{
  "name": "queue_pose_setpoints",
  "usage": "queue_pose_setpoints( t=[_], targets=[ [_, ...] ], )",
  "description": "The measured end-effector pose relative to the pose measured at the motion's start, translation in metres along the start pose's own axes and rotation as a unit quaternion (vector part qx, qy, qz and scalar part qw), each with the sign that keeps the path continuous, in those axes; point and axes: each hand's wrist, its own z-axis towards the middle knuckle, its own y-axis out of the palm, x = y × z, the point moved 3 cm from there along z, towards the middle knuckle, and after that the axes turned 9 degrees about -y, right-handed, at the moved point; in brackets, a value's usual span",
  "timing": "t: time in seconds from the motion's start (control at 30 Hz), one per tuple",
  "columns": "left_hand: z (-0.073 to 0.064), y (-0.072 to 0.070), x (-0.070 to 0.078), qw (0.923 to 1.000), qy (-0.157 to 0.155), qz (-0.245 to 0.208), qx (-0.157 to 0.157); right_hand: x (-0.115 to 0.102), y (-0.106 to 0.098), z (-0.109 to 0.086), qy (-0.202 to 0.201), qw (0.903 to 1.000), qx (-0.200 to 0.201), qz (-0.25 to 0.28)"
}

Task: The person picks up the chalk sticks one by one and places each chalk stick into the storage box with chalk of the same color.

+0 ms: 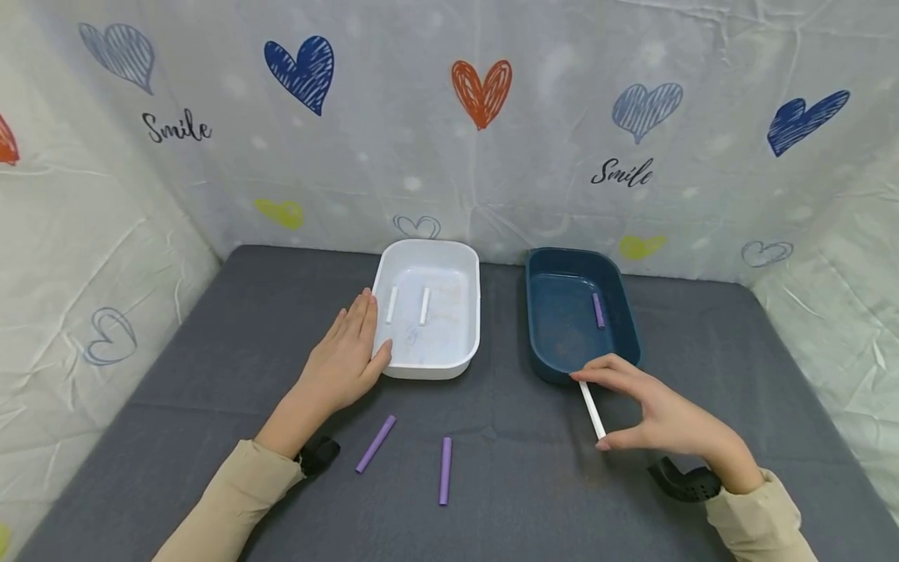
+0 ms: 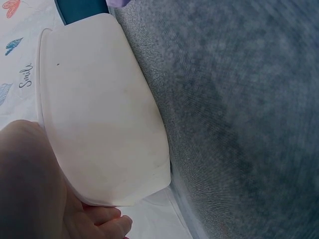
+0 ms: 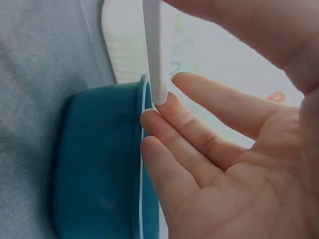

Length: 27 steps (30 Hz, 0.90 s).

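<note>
White stick (image 1: pixel 592 410): right of centre in the head view's lower half, slanting just in front of the near edge of the blue tub (image 1: pixel 562 339).
Right hand (image 1: pixel 663 414): clamped on the stick end to end, thumb at the near tip, fingertips at the far one.
Left hand (image 1: pixel 344 359): fingers straight and together along the white tub's left wall, thumb at its near corner, gripping nothing.
White tub (image 1: pixel 445 336): centre of the frame, two white pieces (image 1: pixel 424 306) inside, lying apart.
Purple pieces: two on the cloth at lower centre (image 1: pixel 375 444) (image 1: pixel 445 471), one in the blue tub (image 1: pixel 598 311).
Pinch: light, even pressure suits a hold on two tips — a hard squeeze might flip the stick out.
Rim: the far fingertips are close to the blue edge, so lifting before moving sideways seems wise.
Bracing: gentle pressure should steady the white tub — pushing could slide it.
</note>
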Motion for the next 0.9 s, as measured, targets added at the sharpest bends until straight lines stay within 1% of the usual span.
queue_pose_setpoints(
  t=[0.2,0.43,0.73,0.9],
  targets=[
    [-0.001,0.000,0.000,1.0000,-0.001,0.001,-0.001,-0.004,0.001,0.011,-0.010,0.9999,0.004,-0.001],
    [0.000,0.001,0.000,1.0000,0.001,0.001,0.001,-0.008,0.002,0.026,-0.031,0.9995,0.005,0.001],
    [0.001,0.001,0.000,1.0000,0.005,0.000,0.007,-0.008,0.004,0.043,-0.032,0.9994,-0.004,0.015],
    [0.001,0.001,0.000,1.0000,0.005,0.001,0.007,-0.008,0.006,0.055,-0.039,0.9989,-0.007,0.024]
  ],
)
